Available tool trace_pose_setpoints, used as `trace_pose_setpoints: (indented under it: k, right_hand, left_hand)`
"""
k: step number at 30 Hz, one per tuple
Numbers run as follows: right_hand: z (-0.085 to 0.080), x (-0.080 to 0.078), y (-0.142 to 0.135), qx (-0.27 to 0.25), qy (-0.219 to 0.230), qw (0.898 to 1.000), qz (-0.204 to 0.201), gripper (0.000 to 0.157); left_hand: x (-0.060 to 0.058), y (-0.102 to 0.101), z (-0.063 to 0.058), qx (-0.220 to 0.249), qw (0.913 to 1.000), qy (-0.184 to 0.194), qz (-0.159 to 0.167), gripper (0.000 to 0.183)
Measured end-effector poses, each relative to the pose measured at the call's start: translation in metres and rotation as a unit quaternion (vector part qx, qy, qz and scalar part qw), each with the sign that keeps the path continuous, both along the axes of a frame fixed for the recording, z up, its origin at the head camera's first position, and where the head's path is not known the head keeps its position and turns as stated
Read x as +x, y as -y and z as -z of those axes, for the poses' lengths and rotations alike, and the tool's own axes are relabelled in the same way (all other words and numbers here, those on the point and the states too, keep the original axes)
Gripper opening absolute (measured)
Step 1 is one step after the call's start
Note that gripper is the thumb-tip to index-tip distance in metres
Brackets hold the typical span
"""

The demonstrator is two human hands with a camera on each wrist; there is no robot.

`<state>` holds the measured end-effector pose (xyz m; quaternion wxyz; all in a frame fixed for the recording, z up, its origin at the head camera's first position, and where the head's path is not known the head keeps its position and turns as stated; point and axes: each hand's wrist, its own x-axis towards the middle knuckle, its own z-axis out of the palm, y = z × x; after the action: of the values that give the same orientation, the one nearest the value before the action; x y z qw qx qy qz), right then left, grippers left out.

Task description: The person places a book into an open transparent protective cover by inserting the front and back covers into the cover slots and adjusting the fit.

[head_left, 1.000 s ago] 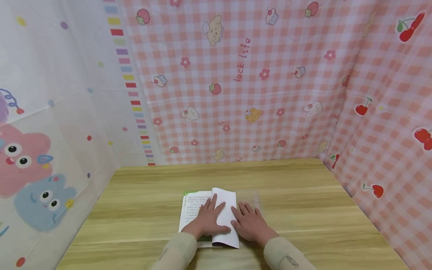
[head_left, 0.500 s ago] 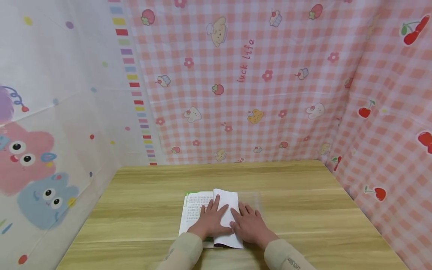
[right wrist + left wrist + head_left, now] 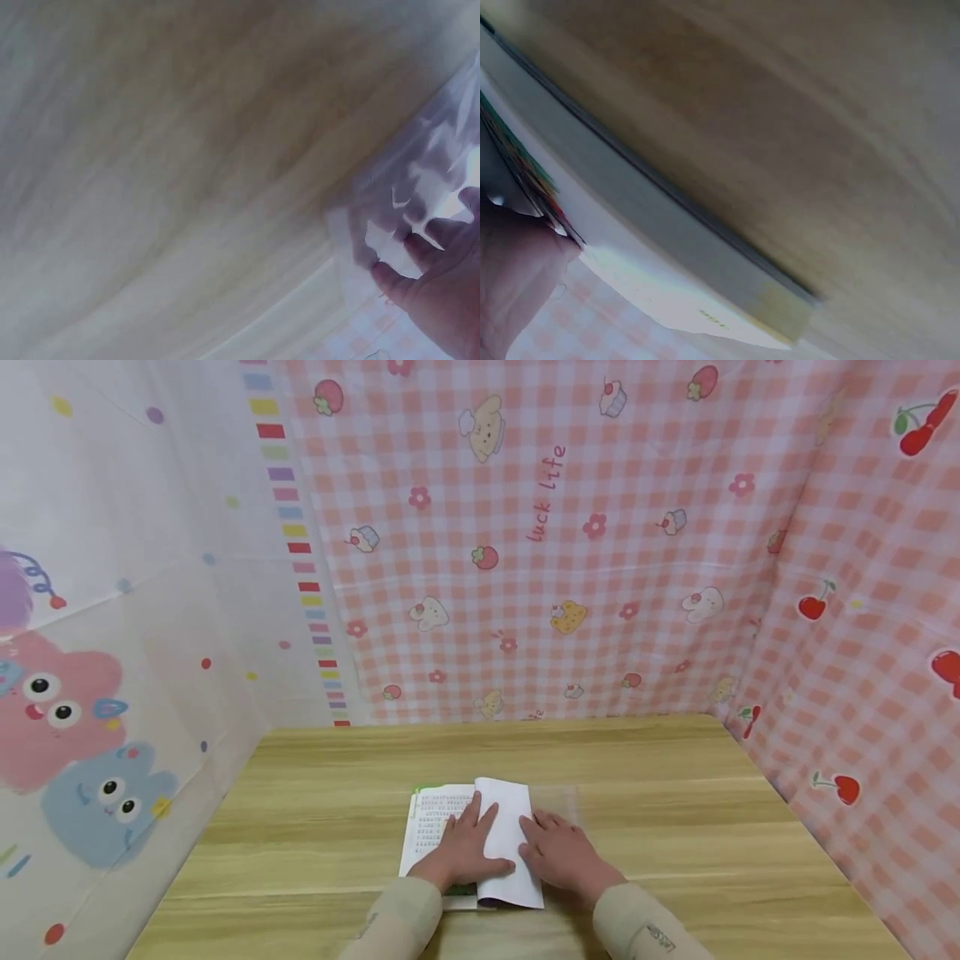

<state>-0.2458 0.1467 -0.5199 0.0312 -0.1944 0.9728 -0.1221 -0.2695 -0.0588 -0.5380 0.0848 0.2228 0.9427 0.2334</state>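
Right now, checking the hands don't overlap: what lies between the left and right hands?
Part of the white flap lies between the left hand and the right hand; the head view shows this.

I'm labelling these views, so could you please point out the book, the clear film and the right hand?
Book [image 3: 430,828]: head view, on its printed page.
Clear film [image 3: 401,191]: right wrist view, on its glossy, wrinkled surface.
Right hand [image 3: 562,853]: head view, on the back of the hand.
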Motion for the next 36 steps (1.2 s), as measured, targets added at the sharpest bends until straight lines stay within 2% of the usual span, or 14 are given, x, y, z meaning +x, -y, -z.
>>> trace_pose_setpoints:
  k: [3, 9, 12, 18, 20, 22, 26, 31, 36]
  right_hand:
    - [-0.001, -0.001, -0.003, 0.002, -0.009, 1.000, 0.007, 0.046]
    - [-0.001, 0.001, -0.003, 0.006, 0.030, 0.999, 0.009, 0.051]
    - [0.003, 0.001, -0.002, 0.015, 0.032, 0.999, 0.011, 0.053]
    - [0.008, 0.000, -0.002, 0.016, 0.014, 1.000, 0.006, 0.051]
    - [0.008, 0.001, -0.002, 0.014, 0.015, 1.000, 0.006, 0.051]
    - [0.008, 0.002, -0.002, 0.011, 0.017, 1.000, 0.008, 0.051]
    - [0.009, 0.003, -0.001, 0.000, 0.012, 1.000, 0.012, 0.051]
    - [0.011, 0.004, 0.002, -0.002, -0.009, 1.000, 0.015, 0.052]
    - [0.013, 0.006, 0.004, 0.016, -0.029, 0.999, 0.016, 0.053]
  left_hand:
    - [0.000, -0.002, 0.001, -0.014, 0.9999, -0.006, -0.007, 0.097]
    - [0.004, -0.008, -0.006, -0.038, 0.9989, -0.019, -0.018, 0.093]
    - [0.005, -0.008, -0.008, -0.038, 0.9988, -0.019, -0.023, 0.093]
    - [0.001, 0.000, -0.009, 0.055, 0.9974, 0.037, -0.028, 0.095]
    - [-0.001, 0.003, -0.006, 0.076, 0.9958, 0.043, -0.029, 0.095]
    - [-0.003, 0.004, -0.002, 0.071, 0.9964, 0.034, -0.031, 0.095]
    - [-0.003, 0.000, 0.007, 0.030, 0.9990, -0.007, -0.034, 0.094]
    - [0.007, -0.003, -0.005, 0.010, 0.9992, -0.015, -0.036, 0.092]
    - [0.009, -0.004, -0.011, -0.004, 0.9994, -0.006, -0.034, 0.092]
